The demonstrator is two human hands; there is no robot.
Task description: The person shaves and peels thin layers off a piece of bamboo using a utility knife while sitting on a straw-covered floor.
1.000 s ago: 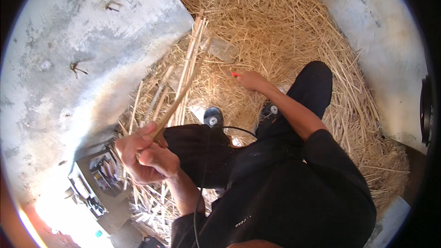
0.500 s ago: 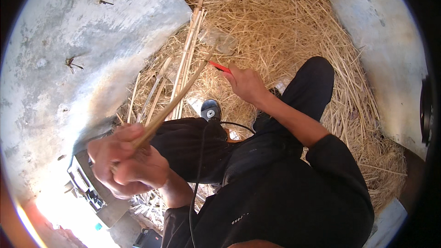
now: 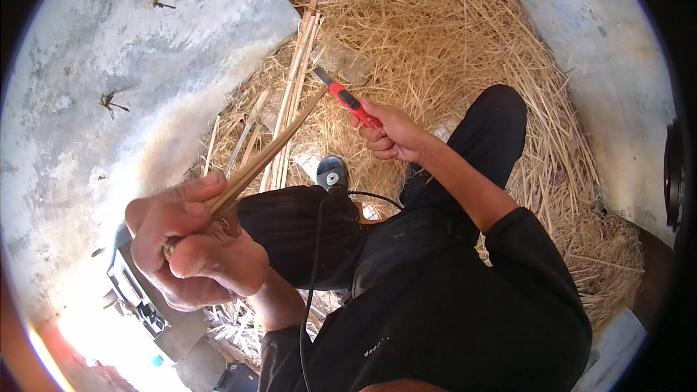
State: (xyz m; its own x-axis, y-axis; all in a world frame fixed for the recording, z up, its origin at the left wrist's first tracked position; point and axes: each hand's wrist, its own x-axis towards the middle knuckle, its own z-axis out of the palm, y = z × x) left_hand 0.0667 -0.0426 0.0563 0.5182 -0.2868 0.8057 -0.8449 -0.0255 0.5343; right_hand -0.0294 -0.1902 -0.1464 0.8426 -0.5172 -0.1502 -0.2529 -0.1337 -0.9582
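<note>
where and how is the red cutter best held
Probably by the rear of its red handle, coming from the person's right, as the right hand does. The grey blade sticks out at the opposite end, pointing up and left in the picture, so fingers at the rear stay clear of it.

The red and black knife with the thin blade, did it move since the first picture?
Yes. The knife in the right hand moved up and left in the view, nearer the long, thin, pale sticks lying on the yellow straw.
</note>
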